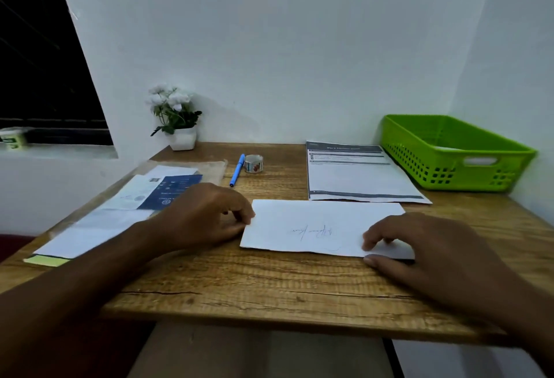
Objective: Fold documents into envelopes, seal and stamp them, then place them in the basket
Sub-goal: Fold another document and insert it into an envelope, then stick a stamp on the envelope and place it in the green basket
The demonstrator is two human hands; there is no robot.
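The left hand (pixel 207 216) pinched the left edge of the folded document (pixel 311 228), and the right hand (pixel 428 249) gripped its near right corner, apparently to steady the fold. The folded document lay near the front edge of the table (pixel 269 290); the basket (pixel 419 168) stood at the far right corner.

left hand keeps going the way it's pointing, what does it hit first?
The folded white sheet: the left hand pinches its left edge, pointing right and slightly away. Beyond the sheet, that line probably reaches the printed document, then the green basket, though depth is hard to judge.
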